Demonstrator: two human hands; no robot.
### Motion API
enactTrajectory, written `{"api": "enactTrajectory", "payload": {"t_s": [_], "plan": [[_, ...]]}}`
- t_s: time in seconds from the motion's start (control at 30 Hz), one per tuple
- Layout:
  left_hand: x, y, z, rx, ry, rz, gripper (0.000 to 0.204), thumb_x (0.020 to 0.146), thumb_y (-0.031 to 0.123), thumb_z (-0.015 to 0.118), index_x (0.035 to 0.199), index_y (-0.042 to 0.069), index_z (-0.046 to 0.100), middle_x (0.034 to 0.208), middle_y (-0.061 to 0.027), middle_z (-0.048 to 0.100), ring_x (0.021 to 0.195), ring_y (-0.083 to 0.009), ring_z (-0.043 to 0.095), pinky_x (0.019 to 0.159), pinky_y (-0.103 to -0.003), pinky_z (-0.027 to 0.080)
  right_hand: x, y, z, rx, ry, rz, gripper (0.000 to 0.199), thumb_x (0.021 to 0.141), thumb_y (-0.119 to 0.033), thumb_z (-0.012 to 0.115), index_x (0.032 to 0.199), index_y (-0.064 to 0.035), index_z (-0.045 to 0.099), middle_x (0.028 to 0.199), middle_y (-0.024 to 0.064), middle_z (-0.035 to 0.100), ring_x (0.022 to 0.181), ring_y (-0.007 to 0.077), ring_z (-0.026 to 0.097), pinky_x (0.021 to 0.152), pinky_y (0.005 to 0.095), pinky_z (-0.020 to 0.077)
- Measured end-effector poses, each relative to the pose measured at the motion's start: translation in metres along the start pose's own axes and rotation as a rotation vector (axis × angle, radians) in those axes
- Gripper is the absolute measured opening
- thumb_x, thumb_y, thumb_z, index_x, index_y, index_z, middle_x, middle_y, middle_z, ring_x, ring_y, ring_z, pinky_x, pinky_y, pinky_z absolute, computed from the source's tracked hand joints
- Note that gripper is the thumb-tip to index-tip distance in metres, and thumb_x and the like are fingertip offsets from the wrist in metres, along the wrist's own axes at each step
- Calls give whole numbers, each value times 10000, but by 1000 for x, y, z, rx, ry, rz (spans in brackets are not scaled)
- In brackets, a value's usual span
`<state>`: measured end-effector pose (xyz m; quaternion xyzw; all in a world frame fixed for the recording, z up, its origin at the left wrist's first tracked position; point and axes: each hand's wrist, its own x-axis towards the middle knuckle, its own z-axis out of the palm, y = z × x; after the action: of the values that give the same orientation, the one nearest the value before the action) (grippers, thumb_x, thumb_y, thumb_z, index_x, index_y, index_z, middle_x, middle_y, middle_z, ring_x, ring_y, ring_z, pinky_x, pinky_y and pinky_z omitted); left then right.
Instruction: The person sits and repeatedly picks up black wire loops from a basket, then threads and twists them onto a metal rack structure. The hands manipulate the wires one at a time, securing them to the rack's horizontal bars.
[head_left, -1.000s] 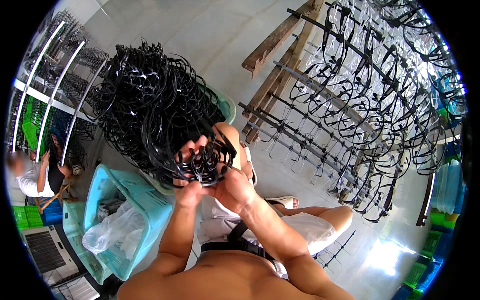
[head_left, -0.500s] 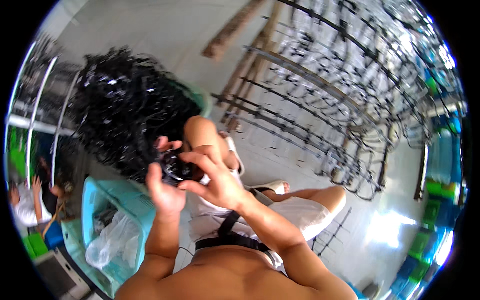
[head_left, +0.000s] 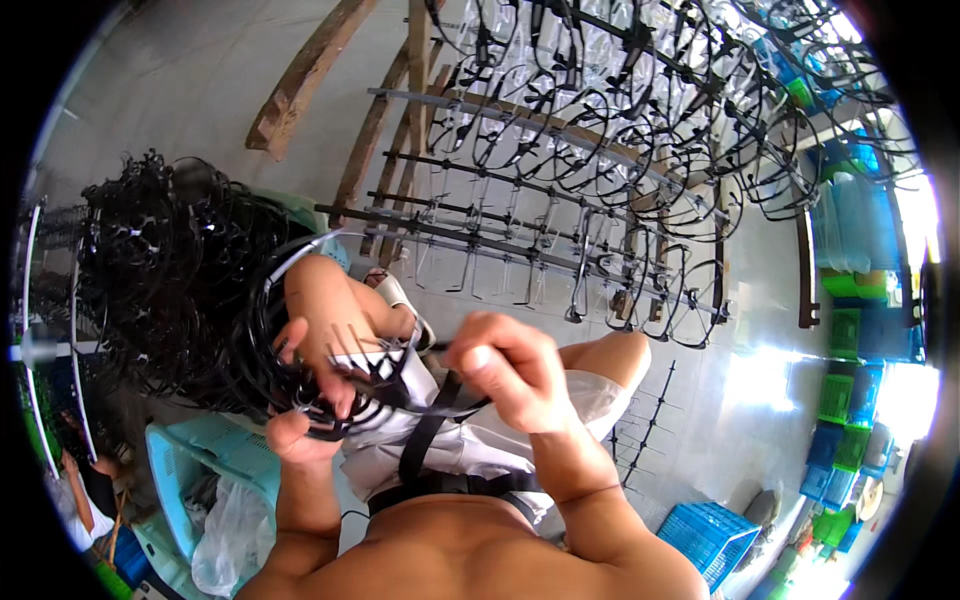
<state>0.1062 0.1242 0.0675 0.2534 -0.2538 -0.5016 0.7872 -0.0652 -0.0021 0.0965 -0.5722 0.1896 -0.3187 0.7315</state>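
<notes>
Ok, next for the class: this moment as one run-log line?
left hand: holding black curved pieces | right hand: pinching a black strip | nearby: black pile at left

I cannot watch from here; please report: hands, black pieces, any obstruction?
Left hand holding bunched black pieces. Right hand apparently pinching a black piece. Possible obstruction: black pile beside left hand.

Glossy black curved frames (head_left: 258, 345) bunched in my left hand (head_left: 305, 440), slim loops overlapping and arching up past my fingers, one thin black curved piece (head_left: 440, 410) stretching from the bunch to my right hand (head_left: 520, 375), slightly bowed
</notes>
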Motion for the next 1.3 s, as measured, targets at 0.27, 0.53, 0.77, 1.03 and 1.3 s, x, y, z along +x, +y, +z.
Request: {"api": "enactTrajectory", "payload": {"t_s": [0.27,0.53,0.77,1.03,1.3], "plan": [[-4,-12,-3,537,197,335,1084,722,31,725,1465,189,-48,1230,-196,536,957,-156,564,877,-381,499,-1,-13,-29,609,-115,169,191,773,-69,588,942,17,562,852,73,454,667,127,406,529,259,324],[14,-80,-10,1365,179,255,479,702,134,742,1132,57,547,918,-2,588,789,-103,516,712,-234,399,-13,-40,-64,940,147,-111,339,928,-159,530,1179,40,416,1124,196,421,866,282,534,628,319,530],[28,-94,-6,982,138,291,749,765,-32,632,1363,-10,181,1080,-134,546,849,-108,491,791,-257,426,-2,-42,-61,819,174,248,299,817,30,616,1065,3,450,887,197,556,612,226,613,478,275,524],[31,-58,22,1683,-151,428,602,787,127,699,1255,23,336,1032,-105,552,880,-191,525,843,-336,435,3,-56,-45,691,127,596,308,823,-3,625,1101,17,494,829,130,584,523,164,557,376,237,409],[31,-77,-12,1156,355,104,663,717,78,753,1211,-14,322,943,-61,520,906,-162,523,825,-322,445,6,-61,-74,722,351,203,169,890,-58,545,1021,41,506,827,170,570,489,162,567,332,231,425]]}}
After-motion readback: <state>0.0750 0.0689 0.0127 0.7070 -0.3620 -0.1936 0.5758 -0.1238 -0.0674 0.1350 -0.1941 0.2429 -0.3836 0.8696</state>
